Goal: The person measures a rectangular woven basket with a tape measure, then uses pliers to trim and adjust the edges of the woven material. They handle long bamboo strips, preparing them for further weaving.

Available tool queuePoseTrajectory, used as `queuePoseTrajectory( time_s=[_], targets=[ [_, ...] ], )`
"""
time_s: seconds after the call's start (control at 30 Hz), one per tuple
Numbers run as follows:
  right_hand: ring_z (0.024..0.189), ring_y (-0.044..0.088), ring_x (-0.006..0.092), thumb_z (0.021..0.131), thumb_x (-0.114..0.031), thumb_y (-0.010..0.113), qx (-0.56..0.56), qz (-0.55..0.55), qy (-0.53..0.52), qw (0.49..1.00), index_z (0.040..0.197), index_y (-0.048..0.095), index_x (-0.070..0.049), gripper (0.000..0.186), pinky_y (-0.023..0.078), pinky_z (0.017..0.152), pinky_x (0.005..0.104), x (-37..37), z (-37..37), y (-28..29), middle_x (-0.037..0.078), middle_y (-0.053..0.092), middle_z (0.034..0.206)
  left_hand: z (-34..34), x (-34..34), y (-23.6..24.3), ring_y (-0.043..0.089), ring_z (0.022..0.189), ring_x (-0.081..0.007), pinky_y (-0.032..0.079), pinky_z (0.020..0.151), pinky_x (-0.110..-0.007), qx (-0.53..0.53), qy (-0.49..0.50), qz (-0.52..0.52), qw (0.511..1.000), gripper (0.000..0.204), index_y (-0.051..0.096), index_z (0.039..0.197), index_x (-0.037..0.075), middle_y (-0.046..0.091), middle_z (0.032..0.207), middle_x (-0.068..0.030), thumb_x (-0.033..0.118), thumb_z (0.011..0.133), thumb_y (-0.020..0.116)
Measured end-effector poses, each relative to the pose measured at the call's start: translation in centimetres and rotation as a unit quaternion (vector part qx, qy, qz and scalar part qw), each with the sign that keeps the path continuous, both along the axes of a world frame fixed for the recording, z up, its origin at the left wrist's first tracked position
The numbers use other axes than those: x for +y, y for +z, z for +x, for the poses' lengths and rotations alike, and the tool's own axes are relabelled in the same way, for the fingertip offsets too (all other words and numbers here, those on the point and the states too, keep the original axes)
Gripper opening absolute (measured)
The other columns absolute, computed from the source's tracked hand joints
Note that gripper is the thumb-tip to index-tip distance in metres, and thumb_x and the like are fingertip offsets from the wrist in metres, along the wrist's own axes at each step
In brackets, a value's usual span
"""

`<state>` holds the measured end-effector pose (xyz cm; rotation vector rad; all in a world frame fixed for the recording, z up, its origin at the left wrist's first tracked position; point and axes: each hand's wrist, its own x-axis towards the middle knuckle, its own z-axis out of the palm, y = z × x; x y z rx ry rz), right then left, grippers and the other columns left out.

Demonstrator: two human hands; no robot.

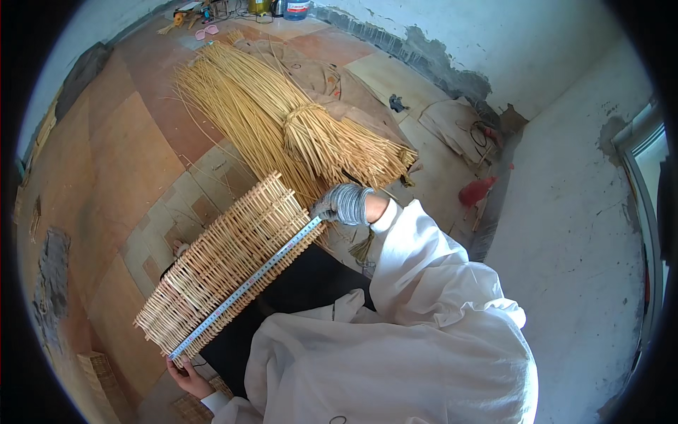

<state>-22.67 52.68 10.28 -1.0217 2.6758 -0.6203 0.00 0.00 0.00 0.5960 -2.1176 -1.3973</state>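
Tape measure [247,285] drawn out straight along the near long edge of a woven wicker panel [226,251], blue-white band face up, from the lower-left corner to the upper-right one. Panel itself aslant in front of the body, partly over a black cloth [311,279] across the lap, with short rod ends jutting from its narrow sides. Left grip [189,378], bare, at the lower-left corner, fingers bent and partly apart against the panel's edge and the end of the tape; impossible to tell from this view whether pinching or merely pressing. Right grip [345,203], in a grey knitted glove, closed at the upper-right corner around the other end of the tape, fingertips partly hidden. White sleeve [431,251] behind the glove, loose and creased. Just beyond the panel, a big bundle of pale yellow rods [244,95], bound near the cut ends, partly on a brown cloth [335,85] on the floor [120,169]. Beside the left wrist, a smaller woven piece [191,410], mostly hidden; farther left, another woven block [100,378]. Near the right-hand wall [572,212], a red object [477,191], too unclear to identify.
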Motion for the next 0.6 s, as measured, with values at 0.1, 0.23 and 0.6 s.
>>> queuePoseTrajectory(
  time_s=[0.1,0.23,0.6],
  targets=[
    [0.076,0.062,0.0313,0.085,-0.026,0.056,-0.003,0.026,-0.019,0.999,0.092,0.065,-0.013,0.017,0.048,0.069,0.0406,0.4,0.0,-0.3,0.011,0.065,0.081,0.2,0.4,0.0,0.046,0.113,-0.0189,0.035,0.099,-0.032,0.010,0.000,0.009,1.000,0.047,0.042,0.129,-0.005,0.048,0.126,-0.0135,0.013,0.090,0.060],
    [0.072,0.061,0.0314,0.084,-0.029,0.057,-0.023,0.074,-0.050,0.996,0.083,0.064,-0.012,0.018,0.047,0.066,0.0408,0.1,0.2,1.2,0.011,0.063,0.076,0.2,0.4,0.0,0.047,0.111,-0.0187,0.036,0.098,-0.031,0.014,-0.003,0.006,1.000,0.045,0.042,0.128,-0.005,0.049,0.124,-0.0130,0.012,0.090,0.059],
    [0.070,0.060,0.0313,0.082,-0.030,0.059,0.003,0.052,-0.073,0.996,0.083,0.065,-0.013,0.018,0.047,0.064,0.0407,0.0,0.7,1.4,0.011,0.063,0.074,0.2,-0.1,-0.2,0.047,0.110,-0.0179,0.037,0.097,-0.031,0.010,-0.004,0.026,1.000,0.045,0.043,0.128,-0.004,0.050,0.124,-0.0123,0.013,0.090,0.059]
  ],
)
